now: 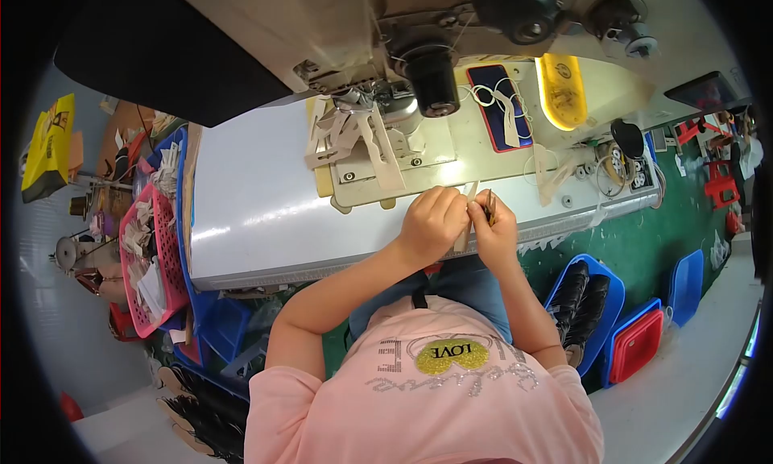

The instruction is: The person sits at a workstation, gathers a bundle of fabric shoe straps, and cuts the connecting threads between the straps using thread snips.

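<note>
Both hands meet above the front edge of the sewing machine table. My left hand has its fingers closed on a narrow beige strip, which sticks out above and below the fingers. My right hand is closed on a small dark tool, held against the strip; its tip is too small to make out. Beyond my left hand, cut beige pieces lie in a pile under the sewing machine head.
A phone with cord on it and a yellow tray lie behind the hands. Right of them are loose strips and a bobbin stand. A pink basket stands left; blue bins with black shoe parts are on the floor.
</note>
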Action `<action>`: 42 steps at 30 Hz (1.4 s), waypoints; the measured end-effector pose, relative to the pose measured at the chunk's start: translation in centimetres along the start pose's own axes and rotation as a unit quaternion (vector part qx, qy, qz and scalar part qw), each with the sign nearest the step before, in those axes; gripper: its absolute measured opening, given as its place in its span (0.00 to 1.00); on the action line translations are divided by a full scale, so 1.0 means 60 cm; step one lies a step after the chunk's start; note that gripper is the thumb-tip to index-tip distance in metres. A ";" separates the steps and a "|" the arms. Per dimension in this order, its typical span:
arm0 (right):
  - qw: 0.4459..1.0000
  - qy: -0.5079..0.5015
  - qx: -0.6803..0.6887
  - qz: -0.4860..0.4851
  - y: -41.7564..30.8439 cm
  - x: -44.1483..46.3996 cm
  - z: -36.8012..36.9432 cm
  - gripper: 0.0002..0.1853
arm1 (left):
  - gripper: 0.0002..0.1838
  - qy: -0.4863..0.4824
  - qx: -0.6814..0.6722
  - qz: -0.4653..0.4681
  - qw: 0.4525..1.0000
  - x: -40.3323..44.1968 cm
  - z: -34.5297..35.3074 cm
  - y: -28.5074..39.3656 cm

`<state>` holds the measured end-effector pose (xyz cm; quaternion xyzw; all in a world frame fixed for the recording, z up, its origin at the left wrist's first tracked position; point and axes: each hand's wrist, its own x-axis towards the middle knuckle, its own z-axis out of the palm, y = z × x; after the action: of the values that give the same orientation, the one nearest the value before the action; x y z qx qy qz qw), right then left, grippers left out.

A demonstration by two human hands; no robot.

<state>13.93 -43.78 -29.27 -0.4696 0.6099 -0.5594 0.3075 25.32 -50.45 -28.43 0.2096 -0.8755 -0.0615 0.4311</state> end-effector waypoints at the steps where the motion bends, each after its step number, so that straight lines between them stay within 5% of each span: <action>1: 1.000 0.003 -0.005 -0.010 -0.001 0.001 0.001 0.05 | 0.06 -0.010 -0.003 -0.013 1.000 0.000 -0.004 0.001; 5: 0.998 0.018 -0.036 -0.042 -0.012 0.003 0.002 0.03 | 0.07 0.002 -0.041 -0.076 0.996 -0.006 -0.003 0.005; 17: 1.000 0.007 -0.007 -0.020 0.005 -0.005 0.002 0.03 | 0.10 -0.005 -0.004 -0.036 0.999 -0.017 0.001 0.003; 29: 0.998 -0.040 0.041 0.010 0.001 0.000 0.001 0.05 | 0.07 0.011 -0.021 -0.101 0.995 -0.010 -0.014 0.000; 42: 0.996 -0.089 0.022 0.009 0.000 -0.001 -0.018 0.04 | 0.05 -0.047 -0.280 -0.297 0.912 -0.015 -0.021 -0.003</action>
<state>12.99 -43.31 -29.10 -0.5051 0.5723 -0.5255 0.3757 26.84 -50.14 -28.34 0.3272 -0.7390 -0.4392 0.3922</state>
